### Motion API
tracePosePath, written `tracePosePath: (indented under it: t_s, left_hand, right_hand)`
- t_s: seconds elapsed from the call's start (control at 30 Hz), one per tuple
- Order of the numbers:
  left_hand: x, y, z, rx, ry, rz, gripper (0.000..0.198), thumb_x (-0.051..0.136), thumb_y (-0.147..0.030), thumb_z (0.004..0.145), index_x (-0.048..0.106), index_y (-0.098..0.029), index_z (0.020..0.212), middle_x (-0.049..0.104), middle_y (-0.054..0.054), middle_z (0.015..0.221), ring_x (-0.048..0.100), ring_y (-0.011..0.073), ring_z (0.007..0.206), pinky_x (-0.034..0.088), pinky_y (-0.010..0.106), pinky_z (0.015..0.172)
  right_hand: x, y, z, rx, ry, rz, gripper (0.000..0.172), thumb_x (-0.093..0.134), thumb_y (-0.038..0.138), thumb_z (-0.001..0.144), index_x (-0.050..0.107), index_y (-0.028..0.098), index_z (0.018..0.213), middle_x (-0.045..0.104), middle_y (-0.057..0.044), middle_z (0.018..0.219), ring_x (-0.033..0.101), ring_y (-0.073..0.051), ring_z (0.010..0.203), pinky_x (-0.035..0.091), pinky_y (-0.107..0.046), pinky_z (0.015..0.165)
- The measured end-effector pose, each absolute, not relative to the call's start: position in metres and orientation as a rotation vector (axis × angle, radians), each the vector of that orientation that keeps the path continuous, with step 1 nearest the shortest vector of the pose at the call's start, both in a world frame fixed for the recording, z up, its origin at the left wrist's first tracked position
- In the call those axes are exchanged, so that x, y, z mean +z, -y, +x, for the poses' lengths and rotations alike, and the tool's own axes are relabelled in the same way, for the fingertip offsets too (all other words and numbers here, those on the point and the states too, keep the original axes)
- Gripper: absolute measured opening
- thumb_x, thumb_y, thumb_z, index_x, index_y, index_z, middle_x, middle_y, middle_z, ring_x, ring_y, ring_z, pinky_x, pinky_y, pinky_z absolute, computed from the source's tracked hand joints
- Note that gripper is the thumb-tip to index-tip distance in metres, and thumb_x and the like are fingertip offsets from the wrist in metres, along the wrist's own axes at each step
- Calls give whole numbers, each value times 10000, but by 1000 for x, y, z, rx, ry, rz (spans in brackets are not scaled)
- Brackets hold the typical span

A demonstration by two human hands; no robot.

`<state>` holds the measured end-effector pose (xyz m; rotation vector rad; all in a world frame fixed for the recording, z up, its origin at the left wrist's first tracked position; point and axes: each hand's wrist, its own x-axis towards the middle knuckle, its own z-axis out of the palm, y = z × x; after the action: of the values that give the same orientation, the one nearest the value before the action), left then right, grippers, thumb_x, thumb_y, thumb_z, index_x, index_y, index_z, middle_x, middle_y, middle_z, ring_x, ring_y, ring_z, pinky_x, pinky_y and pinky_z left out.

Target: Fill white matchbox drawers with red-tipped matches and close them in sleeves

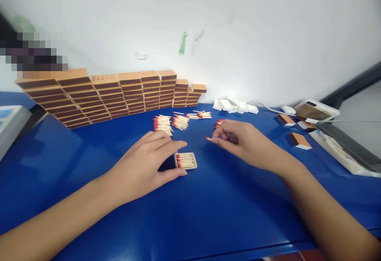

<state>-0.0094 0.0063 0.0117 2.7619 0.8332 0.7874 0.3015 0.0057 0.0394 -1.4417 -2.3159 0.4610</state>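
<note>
A small white matchbox tray (194, 165) holds several red-tipped matches (186, 161), their heads to the left. My left hand (143, 163) is around the tray's left end. Its thumb lies along the near edge, another fingertip meets the far left corner, and the index finger is raised just beyond. To the right, my right hand (242, 144) pinches a single match (208, 138) between thumb and index finger, its red head pointing left. Partly hidden behind that hand is a small pile of matches (218, 123). Beyond my left hand lie loose match piles (180, 122).
Stacked closed matchboxes (119, 96) form a long row along the wall at the back left. White empty trays (233, 105) are heaped at the back centre. At right are loose matchbox sleeves (300, 140), a phone-like device (317, 110) and a white cable (268, 108) on the blue table (190, 213).
</note>
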Motion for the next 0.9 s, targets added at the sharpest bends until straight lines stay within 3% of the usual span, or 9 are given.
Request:
tracePosePath:
  t_s: [0.1, 0.23, 0.6, 0.8, 0.9]
  left_hand:
    - [12, -5, -7, 777, -838, 2757, 536, 805, -426, 953, 640, -185, 1403, 750, 53, 1063, 690, 247, 1062, 558, 446, 1011]
    - [14, -4, -3, 779, -836, 2757, 570, 813, -430, 946, 620, -182, 1422, 746, 55, 1058, 690, 245, 1045, 566, 444, 1000]
    - [12, -5, -4, 749, -837, 2736, 541, 803, -415, 952, 631, -194, 1414, 744, 63, 1049, 694, 259, 1035, 572, 451, 990]
    - [14, -6, -9, 741, -881, 2707, 547, 784, -446, 963, 634, -223, 1439, 745, 58, 1071, 690, 268, 1097, 560, 475, 1053]
    - [14, -7, -13, 741, -901, 2713, 547, 771, -450, 974, 622, -232, 1454, 748, 57, 1097, 684, 270, 1128, 555, 479, 1067]
  right_hand:
    - [44, 9, 278, 499, 2354, -1314, 169, 644, 348, 1058, 701, 226, 956, 634, 0, 805, 565, -152, 704, 428, -294, 666]
    - [40, 19, 257, 456, 2463, -1217, 68, 637, 224, 1048, 682, 205, 1001, 668, -26, 947, 589, -137, 715, 439, -282, 655]
    - [29, 23, 242, 373, 2518, -1105, 128, 593, 236, 1081, 689, 190, 1009, 699, -71, 1011, 666, -166, 770, 488, -289, 664]
    - [38, 3, 289, 228, 2376, -1375, 125, 610, 276, 1053, 716, 218, 1020, 687, -41, 871, 624, -185, 749, 443, -312, 686]
    - [37, -14, 324, 112, 2364, -1577, 204, 621, 294, 1014, 674, 213, 835, 666, -46, 805, 573, -188, 690, 395, -317, 635]
